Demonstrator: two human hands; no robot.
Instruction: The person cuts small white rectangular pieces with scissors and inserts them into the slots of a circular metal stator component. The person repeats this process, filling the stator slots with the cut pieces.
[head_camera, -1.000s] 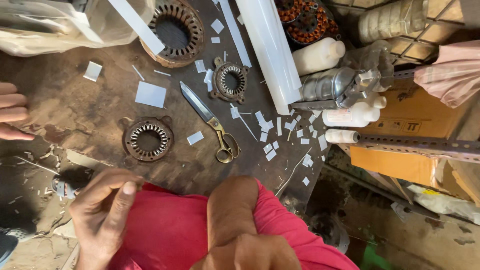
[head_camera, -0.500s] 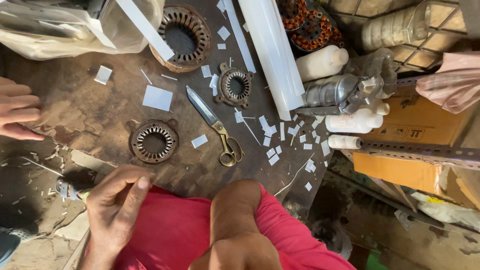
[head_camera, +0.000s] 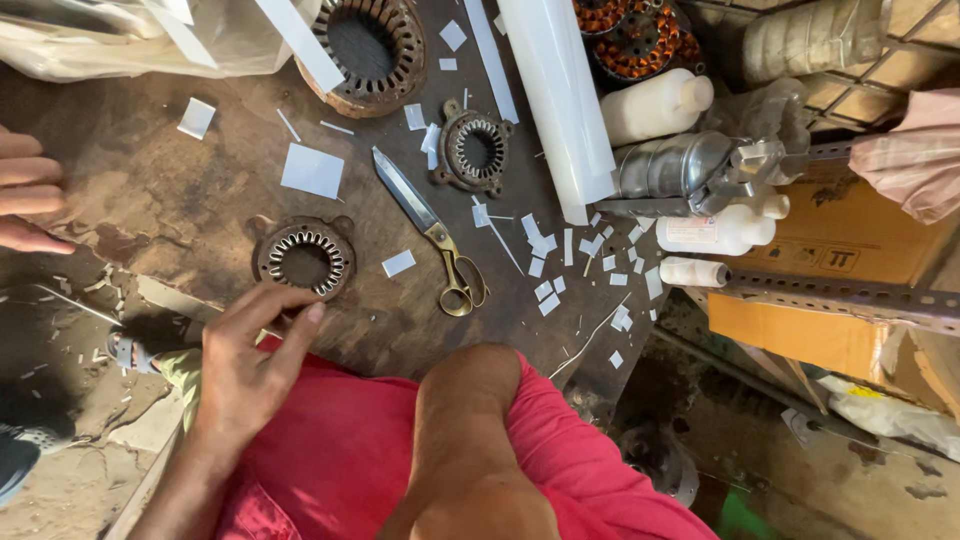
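Observation:
My left hand (head_camera: 250, 355) reaches over my red-clothed lap, fingers loosely spread, with the fingertips at the near rim of a small rusty slotted stator ring (head_camera: 305, 258) on the dark worktop (head_camera: 180, 200). I see nothing held in it. Of my right arm only the bent forearm (head_camera: 470, 430) shows at bottom centre; its hand is out of view. Brass-handled scissors (head_camera: 435, 235) lie just right of the ring. A second small stator (head_camera: 477, 148) and a larger one (head_camera: 365, 45) lie farther away.
Another person's fingers (head_camera: 25, 200) rest at the left edge. White paper scraps (head_camera: 545, 270) and a square sheet (head_camera: 312, 170) litter the top. A white roll (head_camera: 560, 100), bottles (head_camera: 655, 105), a metal canister (head_camera: 675, 165), a cardboard box (head_camera: 850, 230) and a slotted steel angle (head_camera: 850, 295) crowd the right.
My left hand has risen from my lap toward the small stator ring and now reaches its near rim. The view has shifted slightly.

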